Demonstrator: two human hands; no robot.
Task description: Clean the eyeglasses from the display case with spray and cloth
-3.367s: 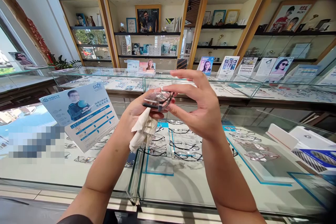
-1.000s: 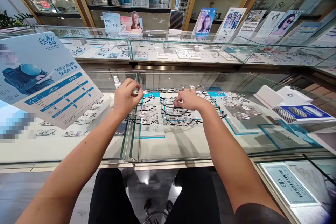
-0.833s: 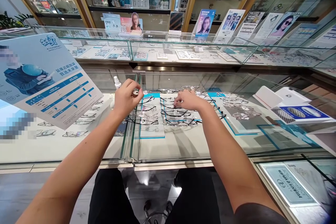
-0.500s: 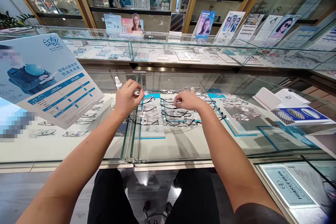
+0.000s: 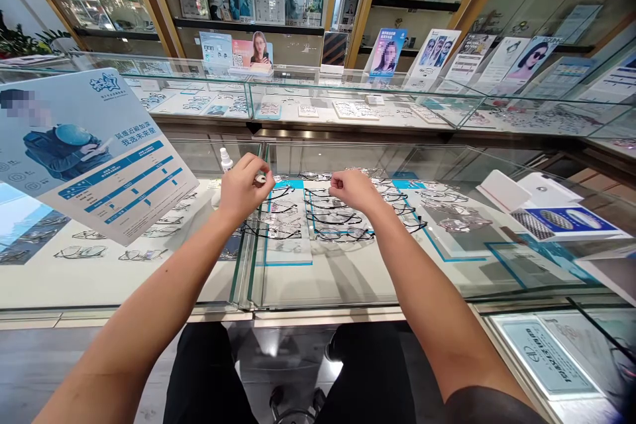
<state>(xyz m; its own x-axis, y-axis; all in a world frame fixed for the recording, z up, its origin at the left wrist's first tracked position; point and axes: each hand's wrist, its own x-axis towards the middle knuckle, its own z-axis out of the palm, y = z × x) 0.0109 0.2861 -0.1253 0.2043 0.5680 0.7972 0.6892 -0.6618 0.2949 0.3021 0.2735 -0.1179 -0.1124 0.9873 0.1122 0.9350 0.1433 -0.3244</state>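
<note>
Above the glass counter, my left hand (image 5: 242, 187) is closed with its fingertips around a small white object (image 5: 260, 179), mostly hidden by the fingers. A white spray bottle (image 5: 226, 159) stands just behind that hand. To the right, my right hand (image 5: 354, 190) is curled with thumb and fingers together; whether something sits in the pinch cannot be seen. Beneath both hands, dark-rimmed eyeglasses (image 5: 342, 234) lie in rows under the glass on white boards with blue edges. Clear-framed eyeglasses (image 5: 281, 220) lie left of them.
A large tilted leaflet (image 5: 116, 165) stands on the left. On the right rest an open white and blue box (image 5: 561, 220) and a framed certificate (image 5: 546, 354). Across the aisle, another glass counter (image 5: 348, 89) carries several upright advert cards. A stool base (image 5: 295, 411) shows below.
My right hand's fingers have curled in more tightly. Both hands stay in nearly the same place, and the view has shifted slightly.
</note>
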